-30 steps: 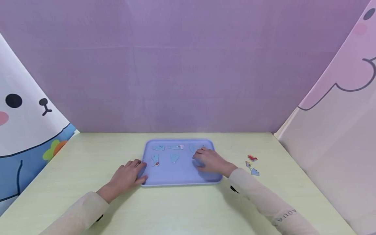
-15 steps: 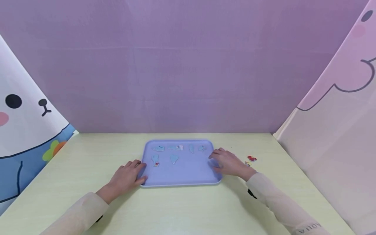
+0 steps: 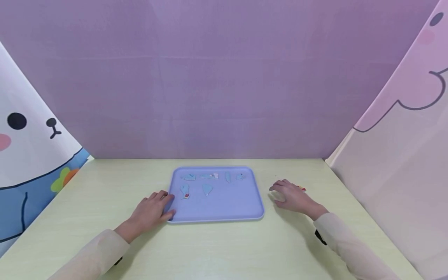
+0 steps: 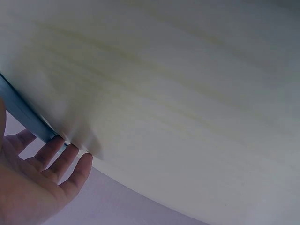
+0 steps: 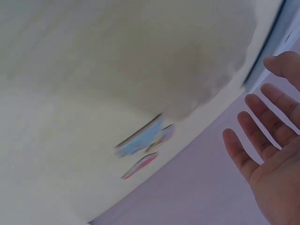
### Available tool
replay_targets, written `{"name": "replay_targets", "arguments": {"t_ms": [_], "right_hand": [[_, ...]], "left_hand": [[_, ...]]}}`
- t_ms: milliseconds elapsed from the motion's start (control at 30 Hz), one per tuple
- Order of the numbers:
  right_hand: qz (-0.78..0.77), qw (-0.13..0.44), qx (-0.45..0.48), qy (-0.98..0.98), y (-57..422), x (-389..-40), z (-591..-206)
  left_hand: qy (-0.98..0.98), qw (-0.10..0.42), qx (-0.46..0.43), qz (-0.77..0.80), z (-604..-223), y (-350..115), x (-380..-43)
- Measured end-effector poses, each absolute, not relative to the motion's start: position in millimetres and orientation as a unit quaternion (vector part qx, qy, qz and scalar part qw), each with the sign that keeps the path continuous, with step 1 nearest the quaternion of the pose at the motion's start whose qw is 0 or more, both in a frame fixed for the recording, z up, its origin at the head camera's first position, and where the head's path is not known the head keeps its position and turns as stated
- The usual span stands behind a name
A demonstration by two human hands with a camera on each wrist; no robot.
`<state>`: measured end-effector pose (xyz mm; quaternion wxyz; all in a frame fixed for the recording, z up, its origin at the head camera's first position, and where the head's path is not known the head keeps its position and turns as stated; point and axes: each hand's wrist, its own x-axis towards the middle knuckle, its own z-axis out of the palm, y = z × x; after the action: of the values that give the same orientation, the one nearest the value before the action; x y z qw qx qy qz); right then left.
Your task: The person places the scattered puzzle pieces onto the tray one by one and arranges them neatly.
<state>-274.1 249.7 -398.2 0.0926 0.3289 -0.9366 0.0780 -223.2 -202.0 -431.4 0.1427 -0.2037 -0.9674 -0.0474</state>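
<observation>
My left hand [image 3: 148, 214] rests at the left edge of the lilac tray [image 3: 224, 212], its thumb and forefinger over the rim; in the left wrist view its fingers [image 4: 79, 171] lie loosely bent along the tray's side. Several light-blue, irregular picture pieces lie flat in the tray, among them a pointed piece [image 3: 207, 189] and one with a red patch [image 3: 185, 190]. Right of the tray, my right hand [image 3: 294, 198] hovers above the table with nothing in it, fingers relaxed. Near it lie a red piece [image 5: 140, 165], a blue piece [image 5: 138, 143] and a yellowish piece [image 5: 163, 136].
A pale yellow-green table [image 3: 217, 252] carries everything. At its back rises a lilac cloth wall [image 3: 210, 85]. Printed cloth panels stand at the left [image 3: 31, 155] and right [image 3: 402, 167]. In the head view my right hand hides most of the loose pieces.
My right hand has moved right, from inside the tray to over the table, uncovering a small blue piece at the tray's back right. My left hand has stayed at the tray's edge.
</observation>
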Motion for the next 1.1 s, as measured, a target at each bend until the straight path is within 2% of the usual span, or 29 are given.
{"name": "replay_targets", "arguments": {"t_ms": [300,567,1100], "right_hand": [[0.086,0.072,0.304,-0.946,277,-270,-404],[0.09,0.077,0.304,-0.945,299,-267,-408],[0.104,0.066,0.296,-0.947,321,-264,-411]], "left_hand": [[-0.967,0.143,-0.205,-0.048,-432,-203,-223],[-0.967,0.143,-0.206,-0.049,-430,-202,-222],[-0.968,0.143,-0.202,-0.048,-431,-202,-223]]}}
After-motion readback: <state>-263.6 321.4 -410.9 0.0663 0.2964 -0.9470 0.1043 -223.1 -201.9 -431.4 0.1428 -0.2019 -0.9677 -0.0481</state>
